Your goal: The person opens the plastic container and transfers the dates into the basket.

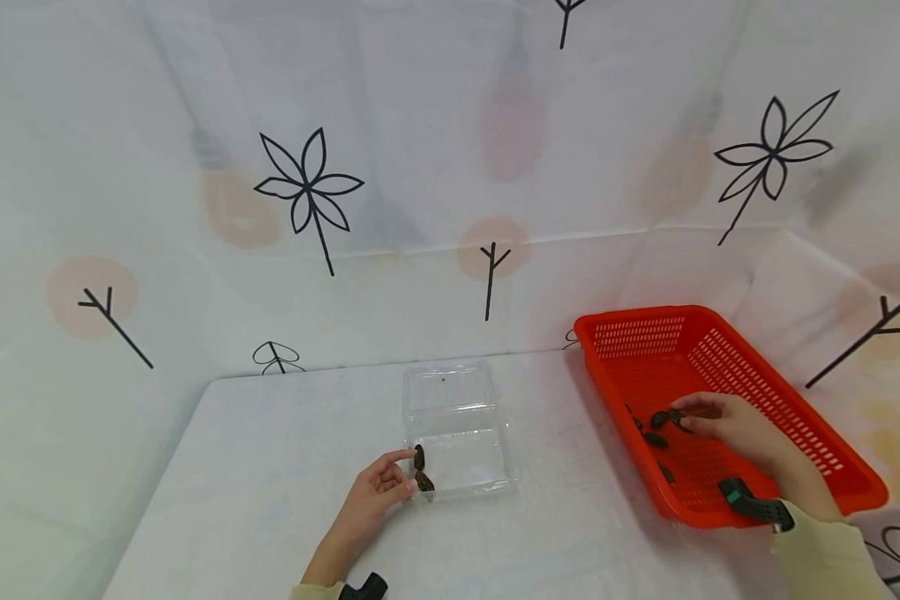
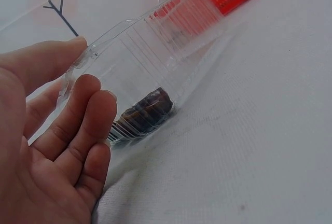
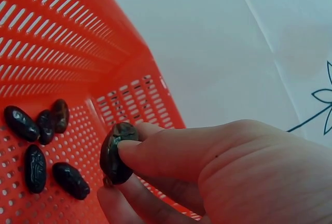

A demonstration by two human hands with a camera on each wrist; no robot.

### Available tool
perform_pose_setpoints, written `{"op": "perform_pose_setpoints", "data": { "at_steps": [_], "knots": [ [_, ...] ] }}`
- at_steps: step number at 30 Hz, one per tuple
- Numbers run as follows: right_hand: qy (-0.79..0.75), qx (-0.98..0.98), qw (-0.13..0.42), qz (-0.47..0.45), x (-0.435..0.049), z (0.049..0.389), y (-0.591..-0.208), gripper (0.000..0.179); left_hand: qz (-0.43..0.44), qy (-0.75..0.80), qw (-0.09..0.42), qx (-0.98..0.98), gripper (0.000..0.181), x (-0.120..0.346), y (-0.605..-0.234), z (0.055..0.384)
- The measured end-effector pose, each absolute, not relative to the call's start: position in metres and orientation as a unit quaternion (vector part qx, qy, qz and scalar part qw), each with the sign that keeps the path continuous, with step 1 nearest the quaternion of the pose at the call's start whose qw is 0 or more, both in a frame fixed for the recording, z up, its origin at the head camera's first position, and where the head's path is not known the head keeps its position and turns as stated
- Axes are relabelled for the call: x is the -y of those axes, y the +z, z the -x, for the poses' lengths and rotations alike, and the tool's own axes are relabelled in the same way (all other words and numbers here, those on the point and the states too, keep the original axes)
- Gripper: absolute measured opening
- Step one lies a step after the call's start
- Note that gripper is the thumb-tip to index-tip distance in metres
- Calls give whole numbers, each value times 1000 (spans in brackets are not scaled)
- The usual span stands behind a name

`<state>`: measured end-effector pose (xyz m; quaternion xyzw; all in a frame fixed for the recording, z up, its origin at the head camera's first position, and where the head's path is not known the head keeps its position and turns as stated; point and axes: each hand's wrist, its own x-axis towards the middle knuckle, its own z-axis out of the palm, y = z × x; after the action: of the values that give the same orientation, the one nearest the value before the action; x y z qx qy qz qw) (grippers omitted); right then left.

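Observation:
My right hand [image 1: 735, 425] pinches a dark, wrinkled date [image 3: 116, 154] between thumb and fingers, over the inside of the red basket [image 1: 618, 417]. Several more dates [image 3: 35, 168] lie on the basket's perforated bottom. On the white table, my left hand [image 1: 378, 492] grips the left edge of a clear plastic clamshell box [image 1: 465, 458], thumb on the rim. Two dates [image 1: 424, 481] lie end to end along the box's left side. Through the clear wall, the left wrist view shows a dark date [image 2: 148, 112] near the fingers.
The box's lid [image 1: 450, 390] lies folded back toward the wall. A white cloth [image 1: 420, 200] printed with flowers and twigs hangs behind the table [image 1: 270, 467]. The basket stands at the table's right side, with raised slotted walls.

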<state>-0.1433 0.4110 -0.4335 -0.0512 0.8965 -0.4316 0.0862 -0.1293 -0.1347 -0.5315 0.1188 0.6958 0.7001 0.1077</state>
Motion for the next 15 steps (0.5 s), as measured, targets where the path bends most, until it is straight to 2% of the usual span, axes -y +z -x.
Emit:
{"op": "perform_pose_setpoints", "data": {
  "at_steps": [15],
  "knots": [
    [-412, -907, 72, 55, -413, 144, -434, 37, -101, 692, 113, -705, 49, 134, -531, 130]
  ]
}}
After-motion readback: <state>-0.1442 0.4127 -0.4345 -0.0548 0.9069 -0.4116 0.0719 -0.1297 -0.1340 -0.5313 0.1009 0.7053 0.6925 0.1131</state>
